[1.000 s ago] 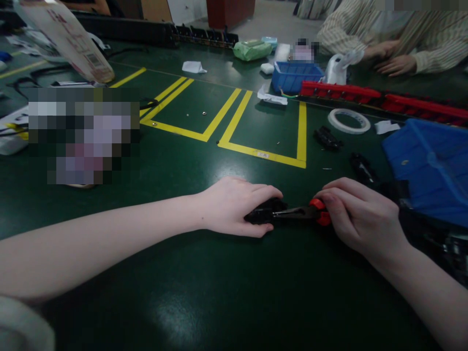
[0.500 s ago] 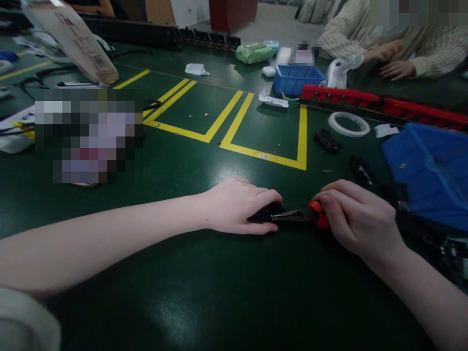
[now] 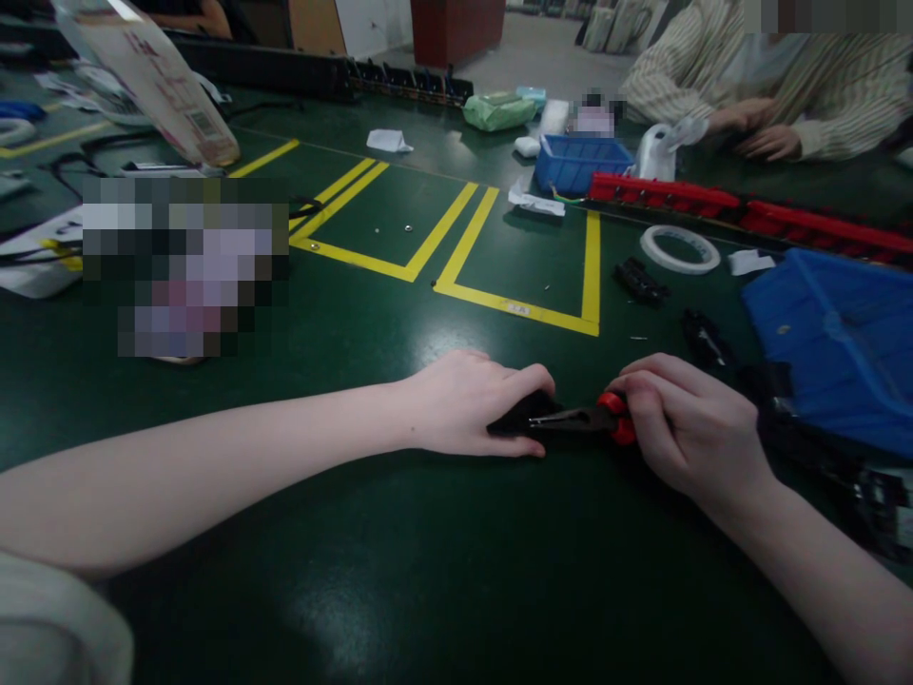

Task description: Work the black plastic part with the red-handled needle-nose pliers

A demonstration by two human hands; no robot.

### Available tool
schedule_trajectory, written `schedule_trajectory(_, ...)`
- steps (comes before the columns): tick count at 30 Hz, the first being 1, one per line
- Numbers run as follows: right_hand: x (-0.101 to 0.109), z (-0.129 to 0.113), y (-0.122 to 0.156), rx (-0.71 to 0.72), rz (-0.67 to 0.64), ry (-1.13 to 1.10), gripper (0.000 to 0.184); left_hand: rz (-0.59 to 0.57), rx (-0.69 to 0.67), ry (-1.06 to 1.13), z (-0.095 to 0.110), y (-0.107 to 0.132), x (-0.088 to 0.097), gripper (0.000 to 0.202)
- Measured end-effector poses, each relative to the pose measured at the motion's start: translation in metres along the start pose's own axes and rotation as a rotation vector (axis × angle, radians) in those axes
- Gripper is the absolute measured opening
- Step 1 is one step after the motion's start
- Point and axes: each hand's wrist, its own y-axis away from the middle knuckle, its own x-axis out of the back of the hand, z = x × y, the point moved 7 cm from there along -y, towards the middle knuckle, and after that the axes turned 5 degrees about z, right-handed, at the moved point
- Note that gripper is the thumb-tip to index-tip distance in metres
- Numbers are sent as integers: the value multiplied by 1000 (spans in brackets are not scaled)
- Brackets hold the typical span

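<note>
My left hand (image 3: 485,404) is closed around a black plastic part (image 3: 517,419), pressing it down on the green table (image 3: 342,514). Thumb and fingers cover much of that part, so its full shape is hidden. My right hand (image 3: 689,419) grips needle-nose pliers (image 3: 581,419) by their red handles. The pliers' dark jaws point left, and their tips touch or lie over the black part near my left fingertips; I cannot tell whether they pinch anything.
To the right are a blue bin (image 3: 842,342), loose black parts (image 3: 642,281) and a tape roll (image 3: 680,249). Farther back stand a small blue basket (image 3: 581,164) and a red rail (image 3: 663,195). A person's hands (image 3: 767,138) rest across the table. A blurred-out object (image 3: 206,285) lies left.
The view has shifted slightly. Both hands keep the same hold, with the pliers' tips still at the black part.
</note>
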Motion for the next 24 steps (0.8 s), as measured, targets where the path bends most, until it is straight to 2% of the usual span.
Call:
schedule_trajectory(5,-2,1,-1,-17,6,-20,21,20,32,12,-3,1,0,35)
schedule_trajectory(11,0,4,-4,-53,48,-20,23,39,64,81,-7,2,1,37)
schedule_trajectory(24,0,2,0,39,86,61,23,22,40,100,-8,1,-1,39)
